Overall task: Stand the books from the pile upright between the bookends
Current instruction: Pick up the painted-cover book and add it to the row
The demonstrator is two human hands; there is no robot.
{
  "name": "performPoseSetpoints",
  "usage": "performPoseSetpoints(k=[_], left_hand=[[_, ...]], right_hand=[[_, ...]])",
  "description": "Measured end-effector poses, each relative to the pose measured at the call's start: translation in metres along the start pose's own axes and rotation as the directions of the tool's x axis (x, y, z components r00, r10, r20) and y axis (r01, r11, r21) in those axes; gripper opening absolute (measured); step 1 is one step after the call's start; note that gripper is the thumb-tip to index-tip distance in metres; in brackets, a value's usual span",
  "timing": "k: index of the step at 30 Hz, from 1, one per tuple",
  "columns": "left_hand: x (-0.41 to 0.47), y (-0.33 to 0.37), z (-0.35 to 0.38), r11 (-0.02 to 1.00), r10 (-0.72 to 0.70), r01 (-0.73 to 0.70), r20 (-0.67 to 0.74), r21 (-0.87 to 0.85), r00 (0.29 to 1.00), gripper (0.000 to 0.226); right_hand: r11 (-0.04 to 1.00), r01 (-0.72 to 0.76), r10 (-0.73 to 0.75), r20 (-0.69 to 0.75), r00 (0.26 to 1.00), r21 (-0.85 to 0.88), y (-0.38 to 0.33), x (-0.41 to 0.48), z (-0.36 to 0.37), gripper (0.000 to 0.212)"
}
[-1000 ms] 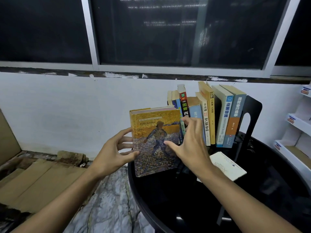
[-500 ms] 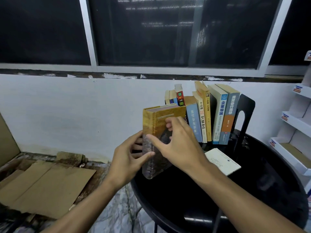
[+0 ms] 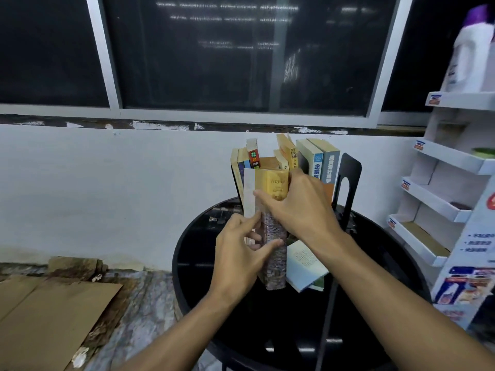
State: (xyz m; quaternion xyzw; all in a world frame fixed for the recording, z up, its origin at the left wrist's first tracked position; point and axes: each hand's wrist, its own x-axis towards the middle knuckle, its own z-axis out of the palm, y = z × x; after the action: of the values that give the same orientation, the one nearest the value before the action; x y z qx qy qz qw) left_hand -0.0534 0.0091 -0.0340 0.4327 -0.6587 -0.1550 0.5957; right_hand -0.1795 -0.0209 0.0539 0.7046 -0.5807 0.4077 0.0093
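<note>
Dark window panes in pale metal frames sit above a white painted wall with a chipped sill. Round black glossy table (image 3: 203, 266) below; flat brown cardboard (image 3: 51, 314) on the mottled stone floor to its left; white tiered cardboard display rack (image 3: 442, 199) at right.

Row of paperbacks (image 3: 313, 162) stands upright at the table's far side, spines facing the camera, yellowed page edges on top. Black sheet-metal bookend (image 3: 348, 178) with a slot cut-out stands just beside the row's right end. No other bookend can be made out.

Yellow hardback (image 3: 273, 236), thick, spine toward the camera, mottled painted cover, held upright in front of the row's left part. Whether its lower edge touches the table I cannot tell.

Left hand (image 3: 241, 253) grips the hardback's lower part, thumb across the spine, fingers curled behind the white page block. Right hand (image 3: 297, 207) clasps the upper spine, thumb on the left edge, fingers wrapped over the right cover.

1 pale thin book (image 3: 305, 266) lies flat on the table, just right of the hardback.
</note>
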Motion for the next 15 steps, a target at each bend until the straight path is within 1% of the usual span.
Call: performPoseSetpoints(k=[3,7,10,12,15], left_hand=[[-0.003,0.003,0.009,0.998,-0.024,0.025,0.006,-0.056,1.0,0.069],[-0.003,-0.001,0.014,0.995,-0.028,0.029,0.014,-0.092,1.0,0.07],[-0.001,-0.003,0.014,0.994,-0.031,0.034,0.032,-0.104,0.999,0.068],[0.001,0.001,0.014,0.993,-0.015,0.02,0.044,-0.12,0.999,0.063],[0.009,0.008,0.016,0.99,0.01,-0.007,0.02,-0.137,1.0,0.046]], right_hand=[[1.0,0.001,-0.001,-0.011,1.0,-0.007,0.006,0.001,-0.005,0.047],[1.0,0.02,-0.02,-0.017,1.0,-0.008,0.009,0.001,-0.008,0.038],[1.0,0.014,-0.013,-0.034,0.999,0.024,0.012,-0.002,-0.01,0.035],[0.999,0.019,-0.016,-0.065,0.998,0.036,0.015,-0.003,-0.013,0.034],[0.999,0.026,-0.021,-0.113,0.993,0.042,0.019,-0.002,-0.026,0.033]])
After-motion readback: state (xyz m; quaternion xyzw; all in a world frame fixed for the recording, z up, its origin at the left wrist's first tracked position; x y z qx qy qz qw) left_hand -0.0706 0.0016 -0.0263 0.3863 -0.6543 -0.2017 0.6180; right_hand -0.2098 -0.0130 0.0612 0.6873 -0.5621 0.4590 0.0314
